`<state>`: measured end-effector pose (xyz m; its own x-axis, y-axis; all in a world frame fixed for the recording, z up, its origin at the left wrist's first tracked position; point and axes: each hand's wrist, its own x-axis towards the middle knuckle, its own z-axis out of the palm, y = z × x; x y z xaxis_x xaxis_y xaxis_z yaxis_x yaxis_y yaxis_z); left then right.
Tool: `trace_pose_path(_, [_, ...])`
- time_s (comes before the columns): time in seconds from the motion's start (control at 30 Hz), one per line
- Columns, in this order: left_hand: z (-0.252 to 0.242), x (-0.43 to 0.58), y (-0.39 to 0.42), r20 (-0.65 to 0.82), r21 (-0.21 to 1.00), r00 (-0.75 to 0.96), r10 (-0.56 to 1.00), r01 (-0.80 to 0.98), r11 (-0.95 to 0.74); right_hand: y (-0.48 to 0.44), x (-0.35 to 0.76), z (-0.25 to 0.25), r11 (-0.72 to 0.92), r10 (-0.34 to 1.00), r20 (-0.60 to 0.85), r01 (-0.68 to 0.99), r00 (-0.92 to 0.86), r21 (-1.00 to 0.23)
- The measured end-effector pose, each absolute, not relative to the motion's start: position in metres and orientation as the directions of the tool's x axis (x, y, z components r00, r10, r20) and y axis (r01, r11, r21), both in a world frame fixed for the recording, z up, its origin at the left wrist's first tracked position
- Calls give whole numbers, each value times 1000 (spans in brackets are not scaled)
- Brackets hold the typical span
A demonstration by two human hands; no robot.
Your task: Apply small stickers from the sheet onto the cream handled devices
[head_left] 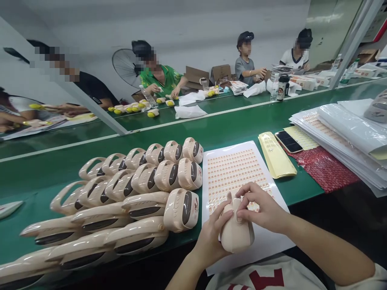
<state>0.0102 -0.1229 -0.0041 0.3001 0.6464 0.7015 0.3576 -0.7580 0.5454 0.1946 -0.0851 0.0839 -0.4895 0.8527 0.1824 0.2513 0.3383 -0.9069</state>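
My left hand (216, 231) is wrapped round a beige plastic housing (237, 235) with a rounded body and a loop handle, held tilted above a sheet of stickers (234, 167). The fingers of my right hand (256, 207) are bent around the narrow handle part of the same housing, thumb pressed against it. Whether a small sticker lies under those fingertips is hidden. The sheet carries rows of small orange and white labels and lies on the green table. Left of it stand rows of similar beige housings (183, 211) with dark windows.
Right of the sheet lie a yellow backing strip (276, 155), a phone (288, 141), red bubble wrap (326, 167) and a stack of sheets (341, 133). A slanted metal post (90, 96) rises at the left. Several co-workers sit across the table, among yellow-tipped pieces and bottles.
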Motion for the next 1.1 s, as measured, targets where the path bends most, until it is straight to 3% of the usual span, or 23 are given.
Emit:
trace_pose_path(0.13, [-2, 12, -124, 696, 591, 263, 668, 318, -741, -88, 196, 79, 334, 851, 192, 222, -489, -916])
trace_pose_path(0.37, [-4, 13, -124, 710, 528, 295, 640, 379, -760, -91, 193, 74, 466, 829, 340, 212, -445, -859])
trace_pose_path(0.53, [-4, 13, -124, 708, 519, 303, 638, 391, -760, -94, 196, 66, 735, 667, 561, 315, -490, -600])
trace_pose_path(0.6, [-5, 13, -124, 701, 534, 297, 649, 385, -753, -97, 198, 61, 794, 608, 613, 366, -505, -486])
trace_pose_path(0.67, [-6, 13, -123, 697, 544, 293, 654, 378, -749, -99, 199, 58, 794, 607, 620, 409, -497, -450])
trace_pose_path(0.8, [-5, 13, -123, 710, 542, 296, 639, 351, -764, -96, 199, 58, 663, 737, 444, 419, -509, -621])
trace_pose_path(0.9, [-2, 14, -124, 721, 564, 280, 634, 293, -772, -91, 194, 58, 548, 756, 311, 296, -577, -783])
trace_pose_path(1.1, [-7, 15, -126, 719, 545, 323, 616, 288, -787, -88, 183, 47, 441, 798, 320, 134, -511, -887])
